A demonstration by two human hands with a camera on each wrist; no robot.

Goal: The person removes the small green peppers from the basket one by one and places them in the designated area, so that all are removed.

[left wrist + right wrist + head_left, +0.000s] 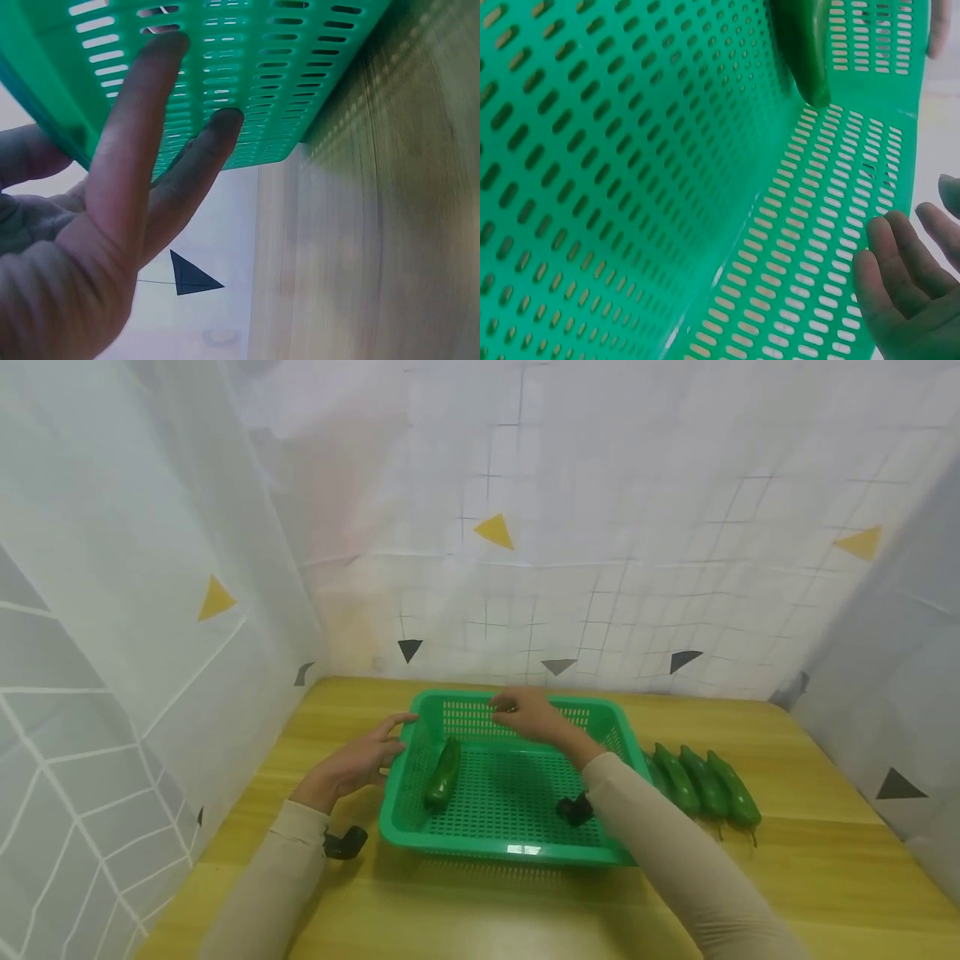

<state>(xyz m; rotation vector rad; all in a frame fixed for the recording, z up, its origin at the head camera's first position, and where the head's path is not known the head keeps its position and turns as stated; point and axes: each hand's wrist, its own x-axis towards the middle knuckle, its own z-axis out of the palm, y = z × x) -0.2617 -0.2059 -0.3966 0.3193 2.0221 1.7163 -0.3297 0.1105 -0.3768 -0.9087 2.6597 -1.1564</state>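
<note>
A green plastic basket (517, 852) with slotted walls stands on the wooden table. Inside it, toward the left wall, lies one long green pepper (444, 774). My left hand (363, 758) is at the basket's left rim, and in the left wrist view two fairly straight fingers (120, 157) lie against the slotted outer wall. Over the far side of the basket is my right hand (528, 714), its fingers loosely bent and nothing in them. In the right wrist view those fingers (892, 274) overlap the far slotted wall.
Several more long green peppers (701, 781) lie side by side on the table (810, 893), close to the basket's right side, stems toward me. Pale patterned sheets (600, 485) hang behind the table and along both sides. Black wrist devices (347, 843) sit below my sleeves.
</note>
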